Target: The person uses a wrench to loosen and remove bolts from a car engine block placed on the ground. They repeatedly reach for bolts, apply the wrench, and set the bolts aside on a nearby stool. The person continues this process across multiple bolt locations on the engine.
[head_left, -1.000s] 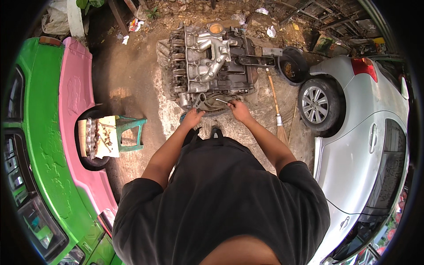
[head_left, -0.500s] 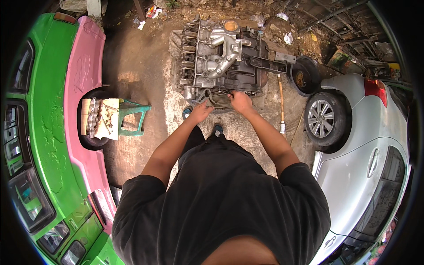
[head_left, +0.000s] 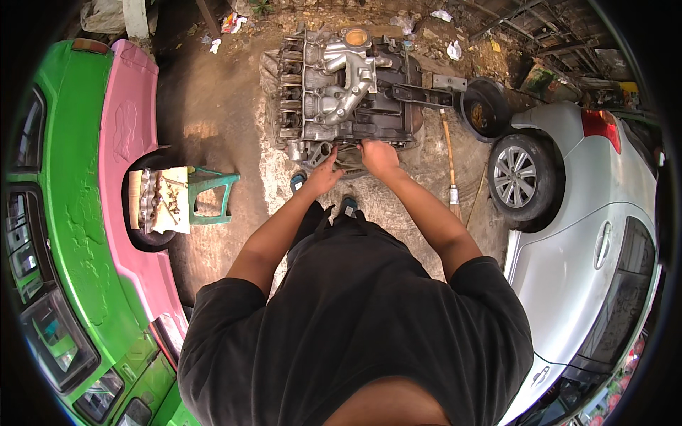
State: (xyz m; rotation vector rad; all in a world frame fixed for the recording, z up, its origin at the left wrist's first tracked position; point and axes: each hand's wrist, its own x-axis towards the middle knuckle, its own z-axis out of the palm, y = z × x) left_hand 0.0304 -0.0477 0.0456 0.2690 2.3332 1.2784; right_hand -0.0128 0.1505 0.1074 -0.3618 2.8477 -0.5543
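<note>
- Engine (head_left: 348,96), bulky, grey and black; set on floor (head_left: 213,153), upper centre of the view, straight forward of both hands.
- Engine, orientation: about as wide as deep, so no single long axis stands out; row of metal parts on its left side runs directly away from the near edge.
- Silver pipe (head_left: 366,82), bent; on top of the engine.
- Right hand (head_left: 379,157): at the near edge, seemingly touching; fingers curled in; what they grip, if anything, hidden.
- Left hand (head_left: 327,176): slightly farther back and to the left; index finger extended forward, thumb apart; whether the other fingers hold anything, cannot tell.
- Key relation: near edge lies just forward of both; right hand judged the nearer; hands near each other, not touching.
- Metal ring (head_left: 320,152), grey; near left corner of the engine, just beside the left index finger; joined or loose, cannot tell.
- Broom (head_left: 449,156), wooden handle; right of the engine, pointing away from the body.
- Basin (head_left: 499,99), black, round; beyond the broom, right.
- Stool (head_left: 229,192), green; well apart, left.
- Cardboard (head_left: 183,220), beside the stool's frame, bearing small metal pieces.
</note>
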